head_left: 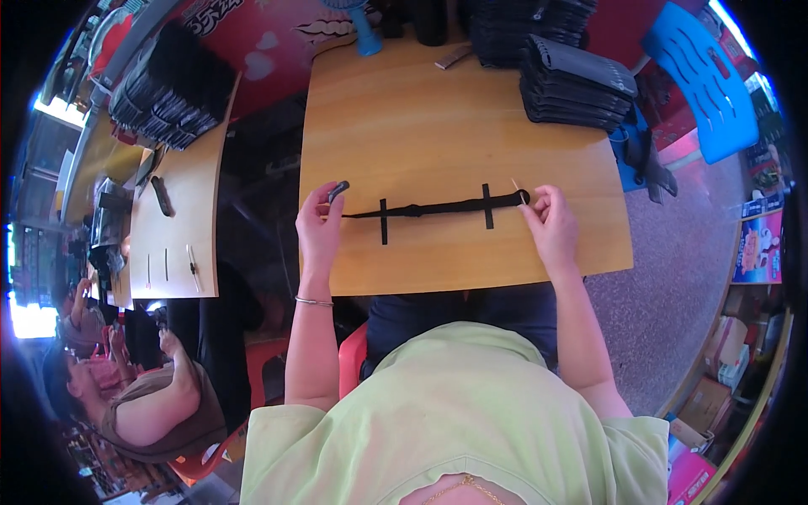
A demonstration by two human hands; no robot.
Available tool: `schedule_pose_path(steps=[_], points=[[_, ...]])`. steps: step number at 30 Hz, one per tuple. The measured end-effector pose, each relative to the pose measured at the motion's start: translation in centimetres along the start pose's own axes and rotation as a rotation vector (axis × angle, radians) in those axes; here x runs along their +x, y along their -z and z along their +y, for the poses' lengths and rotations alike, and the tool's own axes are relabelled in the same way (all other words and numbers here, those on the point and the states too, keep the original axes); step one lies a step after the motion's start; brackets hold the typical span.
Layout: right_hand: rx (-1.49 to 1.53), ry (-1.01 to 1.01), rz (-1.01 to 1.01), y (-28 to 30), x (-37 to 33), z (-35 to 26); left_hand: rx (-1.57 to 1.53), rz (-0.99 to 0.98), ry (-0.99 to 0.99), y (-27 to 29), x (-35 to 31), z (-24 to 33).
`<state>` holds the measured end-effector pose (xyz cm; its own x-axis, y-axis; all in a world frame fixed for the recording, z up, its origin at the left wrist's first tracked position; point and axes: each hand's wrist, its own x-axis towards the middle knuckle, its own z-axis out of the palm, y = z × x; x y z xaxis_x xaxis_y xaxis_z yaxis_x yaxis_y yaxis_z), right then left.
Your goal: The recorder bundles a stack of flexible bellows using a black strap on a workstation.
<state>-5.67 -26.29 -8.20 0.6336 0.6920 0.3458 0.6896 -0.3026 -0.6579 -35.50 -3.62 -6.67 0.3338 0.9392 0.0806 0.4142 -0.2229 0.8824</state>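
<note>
A narrow black strap (454, 206) is stretched nearly level across the wooden table (421, 126). It crosses two short upright black strips (384, 222) on the tabletop, with a small bump near its middle. My left hand (318, 223) is closed at the strap's thin left end. A small dark curved piece (338, 191) sticks up between its fingers; its kind is unclear. My right hand (551, 223) pinches the strap's right end, which finishes in a small round loop (523, 196). A thin pale stick-like thing (516, 184) shows beside those fingertips.
Stacked black folded goods (576, 88) lie at the table's back right, with more behind. A blue fan (364, 34) stands at the back left. A blue chair (707, 84) is beyond the right corner. At left, another person (156, 404) sits by a second table (181, 236).
</note>
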Motion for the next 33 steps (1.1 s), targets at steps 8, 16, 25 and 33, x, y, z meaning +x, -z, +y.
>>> schedule_pose_path(steps=[8, 16, 25, 33], points=[[-0.102, -0.048, -0.014, -0.1, 0.0, -0.8, -0.605, 0.063, 0.229, 0.1, -1.0, 0.1], [-0.085, -0.065, -0.069, 0.3, 0.1, -1.4, -0.57, 0.07, 0.241, 0.8, -1.2, -1.7], [-0.08, -0.082, -0.018, 0.8, 1.7, -3.1, -0.537, 0.027, 0.193, 0.5, -1.2, -1.8], [-0.021, 0.21, -0.007, -0.8, 8.3, -4.9, -0.511, 0.033, 0.202, 0.9, -1.1, -1.5]])
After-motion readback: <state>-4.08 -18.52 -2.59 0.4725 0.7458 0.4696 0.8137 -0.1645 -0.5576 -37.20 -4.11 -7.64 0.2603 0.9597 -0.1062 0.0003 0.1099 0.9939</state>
